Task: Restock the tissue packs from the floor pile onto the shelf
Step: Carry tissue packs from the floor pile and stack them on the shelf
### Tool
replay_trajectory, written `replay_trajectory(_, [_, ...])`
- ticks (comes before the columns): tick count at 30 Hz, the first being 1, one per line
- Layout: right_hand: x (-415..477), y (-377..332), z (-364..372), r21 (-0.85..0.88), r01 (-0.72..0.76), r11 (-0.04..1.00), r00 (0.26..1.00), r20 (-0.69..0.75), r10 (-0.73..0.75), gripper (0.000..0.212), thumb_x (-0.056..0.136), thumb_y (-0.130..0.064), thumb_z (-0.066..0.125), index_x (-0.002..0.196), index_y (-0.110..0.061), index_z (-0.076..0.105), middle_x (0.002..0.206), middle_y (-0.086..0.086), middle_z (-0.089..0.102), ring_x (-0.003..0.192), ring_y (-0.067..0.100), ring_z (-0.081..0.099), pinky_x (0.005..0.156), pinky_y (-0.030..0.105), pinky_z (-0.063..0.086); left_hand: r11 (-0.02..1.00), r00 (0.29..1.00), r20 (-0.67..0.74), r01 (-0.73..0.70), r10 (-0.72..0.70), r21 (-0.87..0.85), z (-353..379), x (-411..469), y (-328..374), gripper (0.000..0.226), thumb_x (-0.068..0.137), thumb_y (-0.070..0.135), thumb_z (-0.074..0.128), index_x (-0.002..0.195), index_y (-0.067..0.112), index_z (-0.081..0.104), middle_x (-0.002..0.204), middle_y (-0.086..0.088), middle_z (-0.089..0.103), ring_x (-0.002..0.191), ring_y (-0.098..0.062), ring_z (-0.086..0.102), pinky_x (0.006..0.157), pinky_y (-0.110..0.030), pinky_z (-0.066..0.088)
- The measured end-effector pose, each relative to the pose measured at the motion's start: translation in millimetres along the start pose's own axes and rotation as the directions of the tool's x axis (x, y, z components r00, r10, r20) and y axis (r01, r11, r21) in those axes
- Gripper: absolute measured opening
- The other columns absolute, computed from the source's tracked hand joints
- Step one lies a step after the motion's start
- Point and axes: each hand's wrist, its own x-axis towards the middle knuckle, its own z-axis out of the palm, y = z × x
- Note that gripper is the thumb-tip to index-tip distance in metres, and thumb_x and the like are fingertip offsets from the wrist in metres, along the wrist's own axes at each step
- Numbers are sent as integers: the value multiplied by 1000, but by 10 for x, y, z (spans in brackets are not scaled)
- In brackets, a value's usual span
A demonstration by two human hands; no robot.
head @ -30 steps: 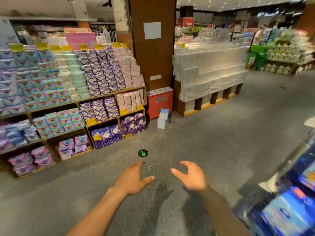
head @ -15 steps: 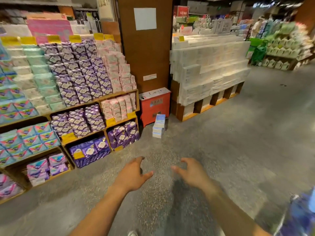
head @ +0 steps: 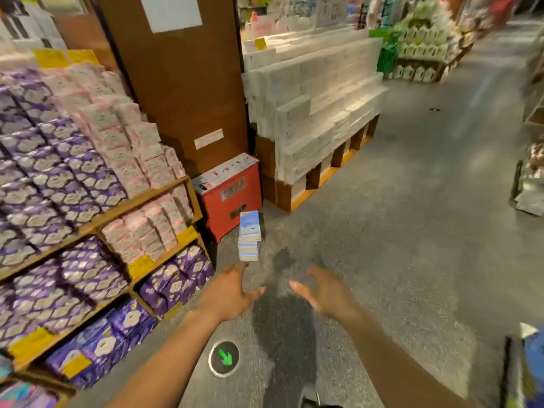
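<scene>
1. Grey floor ahead of us, tissue packs stacked by the red box.
2. Our left hand and right hand spread, empty, near the stack.
3. Nothing lifted yet, we judge; shelving all remains.

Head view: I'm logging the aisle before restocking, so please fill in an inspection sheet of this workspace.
Surface: grey speckled floor, with a round green arrow marker near the person.
Job's things: small stack of tissue packs on the floor just in front of a red box; wooden shelf at left holds purple and pink packs.
Clutter: nothing seen near the stack.
Hands: left hand and right hand open, holding nothing, short of the stack.
Cables: nothing seen.
Surroundings: brown pillar, stepped display of white packs; farther displays blurred.
</scene>
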Motion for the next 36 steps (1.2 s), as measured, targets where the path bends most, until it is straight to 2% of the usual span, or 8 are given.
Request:
replay_trajectory(4, [1120,-95,-174,38,-22,999,999,23,22,82,91,-68,53,154,-17,38,159,4,39,144,22,39,116,35,31,999,999,39,22,-21,-24,-121,1075,-166,83,89,60,59,154,17,28,155,-6,38,138,-25,43,106,-33,39])
replay_trajectory(9, [2552,-329,-541,34,-6,999,998,57,4,87,88,-73,47,150,-13,42,153,7,47,136,24,49,109,34,38,994,994,39,106,-104,-38,-366,2318,-348,82,89,61,59,153,18,31,150,-7,45,131,-25,49,102,-34,43])
replay_trajectory(13, [3556,-551,-806,13,9,1000,993,121,-10,70,97,-58,51,148,-10,44,145,9,55,130,26,54,103,34,42,989,992,0,127,-127,-70,-644,3192,-471,73,91,55,61,150,20,35,146,-6,49,128,-26,52,97,-33,45])
replay_trajectory(16, [4187,-676,-862,-31,-15,999,989,144,19,79,94,-66,50,153,-13,38,151,8,49,133,25,52,106,38,43,982,985,5,171,-171,-85,-703,3730,-638,74,90,60,59,149,22,36,147,-5,48,129,-25,51,99,-34,46])
replay_trajectory(23, [5491,-920,-606,-210,-21,978,971,227,69,65,97,-64,48,145,-20,46,146,9,51,132,28,49,108,40,42,965,963,135,248,-235,-85,-633,4974,-1329,81,88,66,55,152,24,30,153,-1,40,135,-22,44,105,-35,41])
replay_trajectory(26, [6132,-1080,-568,-252,-39,967,968,232,99,58,97,-62,49,135,-17,54,130,8,58,126,26,55,95,33,44,971,960,177,232,-218,-61,-709,5649,-1676,79,90,63,55,152,21,30,152,-3,41,136,-23,43,105,-34,40])
replay_trajectory(31, [7290,-1254,-420,-315,-44,948,970,212,115,75,95,-69,43,146,-14,43,143,9,53,129,27,52,105,40,46,978,946,263,206,-189,-36,-729,6736,-2166,75,89,60,58,149,22,33,145,-4,47,128,-24,50,100,-36,45])
replay_trajectory(36, [8306,-1136,-45,-310,-51,949,965,228,127,81,91,-74,42,148,-17,42,144,10,51,130,30,50,105,45,46,977,928,315,214,-199,-14,-351,7620,-2645,77,90,62,56,151,22,30,147,-5,44,130,-25,47,101,-36,43])
